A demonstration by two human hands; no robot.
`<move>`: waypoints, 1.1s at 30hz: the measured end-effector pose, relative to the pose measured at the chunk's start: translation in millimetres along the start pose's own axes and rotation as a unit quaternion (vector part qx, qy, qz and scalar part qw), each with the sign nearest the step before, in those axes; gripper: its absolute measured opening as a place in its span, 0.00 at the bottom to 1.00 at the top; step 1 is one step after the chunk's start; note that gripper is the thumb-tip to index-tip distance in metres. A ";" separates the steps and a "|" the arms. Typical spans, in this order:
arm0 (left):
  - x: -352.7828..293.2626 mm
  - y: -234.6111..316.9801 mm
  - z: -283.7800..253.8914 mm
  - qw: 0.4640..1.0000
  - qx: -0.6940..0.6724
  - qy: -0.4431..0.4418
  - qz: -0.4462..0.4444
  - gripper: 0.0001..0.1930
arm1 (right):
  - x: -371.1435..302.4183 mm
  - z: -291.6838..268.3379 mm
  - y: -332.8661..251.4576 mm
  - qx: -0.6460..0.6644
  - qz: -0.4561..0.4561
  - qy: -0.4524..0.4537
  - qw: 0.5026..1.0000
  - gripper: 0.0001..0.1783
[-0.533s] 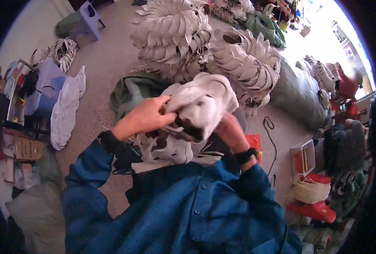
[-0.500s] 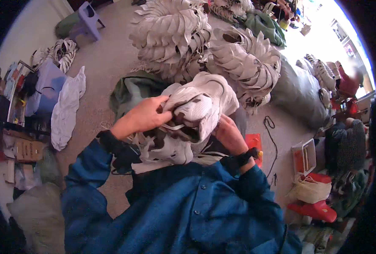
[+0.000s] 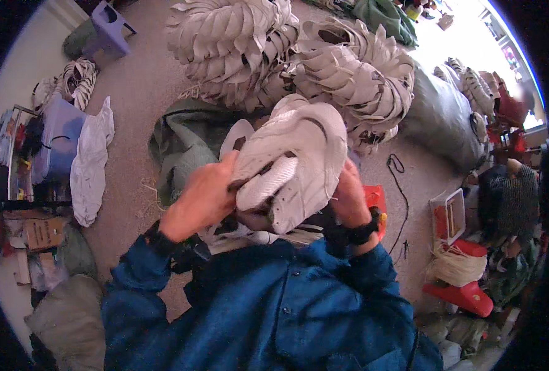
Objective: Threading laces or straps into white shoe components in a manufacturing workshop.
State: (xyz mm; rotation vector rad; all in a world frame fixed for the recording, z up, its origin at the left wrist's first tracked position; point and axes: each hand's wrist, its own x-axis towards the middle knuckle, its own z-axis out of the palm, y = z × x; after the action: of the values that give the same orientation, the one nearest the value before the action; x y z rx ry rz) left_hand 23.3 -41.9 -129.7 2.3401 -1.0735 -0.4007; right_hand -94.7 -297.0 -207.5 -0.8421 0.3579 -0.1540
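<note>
In front of my chest I hold a small bundle of pale beige shoe uppers [image 3: 314, 145], nested in one another, with mesh and dark inner lining showing at the openings. My left hand [image 3: 203, 196] grips its left side, fingers bent around the edge and partly hidden. On the right side, my right hand [image 3: 350, 195] is closed on the bundle, most of its fingertips out of sight behind it. More pale pieces lie just below, near my lap, largely covered by the bundle.
Ahead stand large coiled stacks of shoe uppers [image 3: 231, 37] and another stack [image 3: 361, 80]. A big grey sack [image 3: 441, 117] lies to the right. A black cord [image 3: 404, 204] and a white basket [image 3: 447, 216] are nearby. On the left are a blue bin [image 3: 64, 136] and white cloth [image 3: 92, 167].
The bundle has turned and tilted in my hands, so a broader side of the uppers now shows. My left hand has shifted slightly lower along it. The view has moved a little.
</note>
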 end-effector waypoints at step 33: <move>-27.4 -13.2 19.7 0.988 -0.057 0.140 0.007 0.33 | -50.9 123.5 -91.7 -0.460 -0.486 -0.124 0.733 0.15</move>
State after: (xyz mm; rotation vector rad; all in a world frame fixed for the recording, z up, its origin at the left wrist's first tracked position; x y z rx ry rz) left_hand 4.6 -20.4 -152.1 2.2051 -0.9081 -0.1183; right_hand -95.7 -256.9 -50.5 -1.9799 -0.3640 -0.8861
